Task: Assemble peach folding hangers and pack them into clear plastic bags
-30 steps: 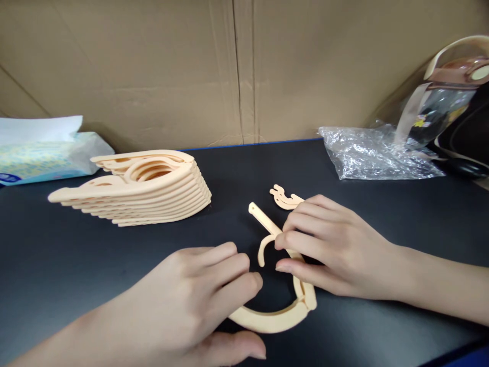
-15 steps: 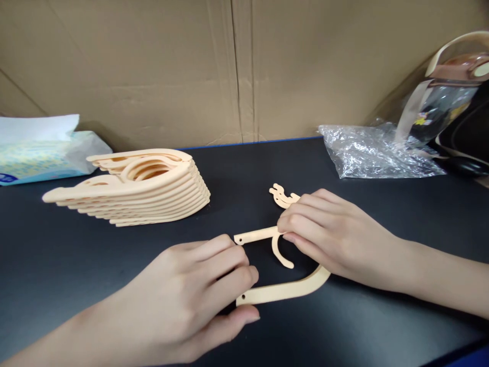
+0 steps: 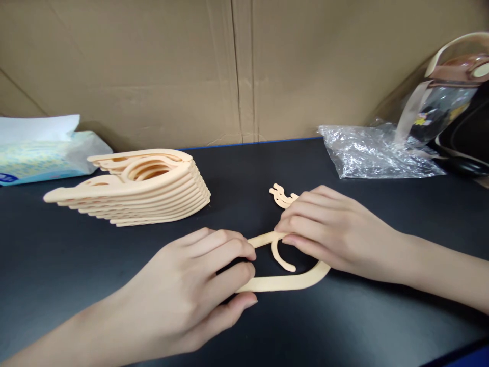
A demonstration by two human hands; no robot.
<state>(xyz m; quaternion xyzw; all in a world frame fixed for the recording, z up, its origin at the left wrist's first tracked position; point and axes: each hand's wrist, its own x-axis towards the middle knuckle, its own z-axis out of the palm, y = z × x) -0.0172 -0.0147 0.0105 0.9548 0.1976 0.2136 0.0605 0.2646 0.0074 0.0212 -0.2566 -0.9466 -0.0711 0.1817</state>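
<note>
A cream plastic folding hanger [image 3: 284, 283] lies between my hands, just above or on the dark tabletop. It has an upper and a lower bar joined by a bend at the right, and a curved hook hangs inside. My left hand [image 3: 206, 285] closes on the left ends of both bars, covering them. The upper bar near the hook is pinched by my right hand [image 3: 328, 232], which also hides part of the bend. Just behind those right fingers, a small cream piece with wavy notches [image 3: 281, 198] shows in part.
To the left stands a stack of cream folded hangers [image 3: 175, 196], with a tissue pack [image 3: 49, 153] behind it. At the right lie a crumpled clear plastic bag [image 3: 374, 153] and a clear bottle with a handle [image 3: 439, 107]. A cardboard wall [image 3: 171, 76] rises behind the table.
The bars' left ends, with holes showing earlier, are now covered by my left fingers. The lower bar has shifted slightly up, nearer the upper one. My right hand has barely moved.
</note>
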